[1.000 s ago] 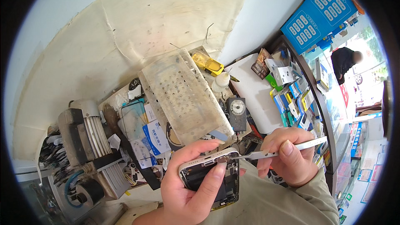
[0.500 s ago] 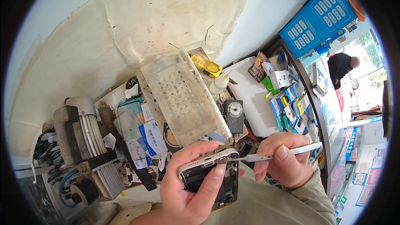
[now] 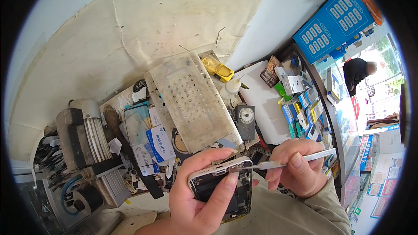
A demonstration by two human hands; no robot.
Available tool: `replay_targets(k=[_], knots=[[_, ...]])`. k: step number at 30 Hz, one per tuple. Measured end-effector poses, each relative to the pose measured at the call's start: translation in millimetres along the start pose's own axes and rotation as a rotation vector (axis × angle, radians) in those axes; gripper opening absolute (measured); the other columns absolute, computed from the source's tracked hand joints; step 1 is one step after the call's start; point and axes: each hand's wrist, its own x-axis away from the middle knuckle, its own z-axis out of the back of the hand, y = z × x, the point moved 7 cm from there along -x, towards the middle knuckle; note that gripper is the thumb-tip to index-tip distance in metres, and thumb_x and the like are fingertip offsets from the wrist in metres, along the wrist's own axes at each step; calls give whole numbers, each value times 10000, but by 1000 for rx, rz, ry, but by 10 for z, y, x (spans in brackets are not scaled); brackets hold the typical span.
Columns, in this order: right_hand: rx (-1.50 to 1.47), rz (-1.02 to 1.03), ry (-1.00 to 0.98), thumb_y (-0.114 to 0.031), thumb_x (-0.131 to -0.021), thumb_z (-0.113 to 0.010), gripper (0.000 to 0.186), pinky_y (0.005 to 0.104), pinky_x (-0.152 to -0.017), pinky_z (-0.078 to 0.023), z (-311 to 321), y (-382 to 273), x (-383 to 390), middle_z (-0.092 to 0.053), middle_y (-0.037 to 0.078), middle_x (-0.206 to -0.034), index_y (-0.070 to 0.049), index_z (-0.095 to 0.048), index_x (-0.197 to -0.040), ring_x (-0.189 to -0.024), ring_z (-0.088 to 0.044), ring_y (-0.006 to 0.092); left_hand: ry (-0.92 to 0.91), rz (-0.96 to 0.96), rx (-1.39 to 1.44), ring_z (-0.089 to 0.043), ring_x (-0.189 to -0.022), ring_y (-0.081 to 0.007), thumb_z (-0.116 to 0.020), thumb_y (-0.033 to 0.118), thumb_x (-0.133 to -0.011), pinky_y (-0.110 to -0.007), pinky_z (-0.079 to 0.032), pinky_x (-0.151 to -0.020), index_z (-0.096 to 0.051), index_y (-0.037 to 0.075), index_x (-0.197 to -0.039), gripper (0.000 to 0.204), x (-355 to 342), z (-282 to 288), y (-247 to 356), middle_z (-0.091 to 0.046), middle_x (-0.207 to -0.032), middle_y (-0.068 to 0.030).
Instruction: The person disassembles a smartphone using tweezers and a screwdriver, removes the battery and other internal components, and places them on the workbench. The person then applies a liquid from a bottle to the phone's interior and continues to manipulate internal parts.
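An opened phone (image 3: 220,167) with a pale frame and bare dark insides lies in my left hand (image 3: 204,193). My left fingers wrap its far side, and the thumb presses on the inner parts close to the port end. My right hand (image 3: 298,167) pinches a slim silver metal pry tool (image 3: 320,154) between thumb and fingers. The narrow tip of this tool reaches the phone's port end, right beside my left thumb tip. Whether the tip touches an inner part is too small to tell.
Behind the phone stands a stained box with a perforated top (image 3: 191,100). Left are a grimy motor machine (image 3: 85,139) and a blue-white card (image 3: 160,142). A black dial box (image 3: 244,122), white bottle (image 3: 230,88) and small packages (image 3: 300,113) lie right. A person (image 3: 356,74) is farther off.
The phone and my left hand have shifted very slightly to the right in the picture. Both grips and the tool's place at the port end look the same.
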Motion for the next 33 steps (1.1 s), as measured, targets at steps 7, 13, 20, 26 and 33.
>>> replay_targets(k=[7, 13, 20, 26, 33], knots=[[-82, -14, 23, -210, -1076, -568, 322, 390, -680, -616, 17, 30, -13, -724, 245, -920, 98, -659, -1085, -780, -728, 291, -11, -125, -26, -648, -964, -105, -680, 34, -989, -237, -518, -872, -551, -56, -1338, 383, -22, 28, -38, -684, -1170, -109], [-182, -47, 37, -200, -1058, -597, 302, 398, -646, -601, 55, 92, -39, -723, 242, -906, 94, -658, -1090, -744, -714, 306, -86, -77, -11, -651, -983, -112, -672, 19, -989, -237, -516, -876, -539, -60, -1345, 388, 16, 61, -91, -677, -1192, -119], [-123, -39, 3, -199, -1063, -592, 306, 393, -644, -596, 39, 75, -41, -720, 240, -901, 97, -652, -1108, -744, -712, 298, -59, -68, 27, -654, -981, -109, -677, 29, -991, -238, -523, -868, -550, -46, -1339, 379, 13, 36, -59, -688, -1170, -111], [-96, -30, -3, -192, -1063, -594, 306, 387, -637, -598, 24, 33, -53, -719, 231, -888, 103, -659, -1110, -736, -712, 286, -61, -9, 45, -653, -972, -108, -675, 35, -993, -239, -526, -866, -554, -44, -1338, 374, 29, 44, -73, -692, -1160, -106], [-63, -80, 12, -176, -1054, -609, 280, 373, -645, -598, 24, -18, -60, -725, 217, -888, 92, -686, -1079, -727, -711, 268, -94, 14, 55, -650, -941, -99, -675, 36, -993, -234, -529, -841, -555, -37, -1344, 378, -7, 8, -21, -694, -1148, -98]])
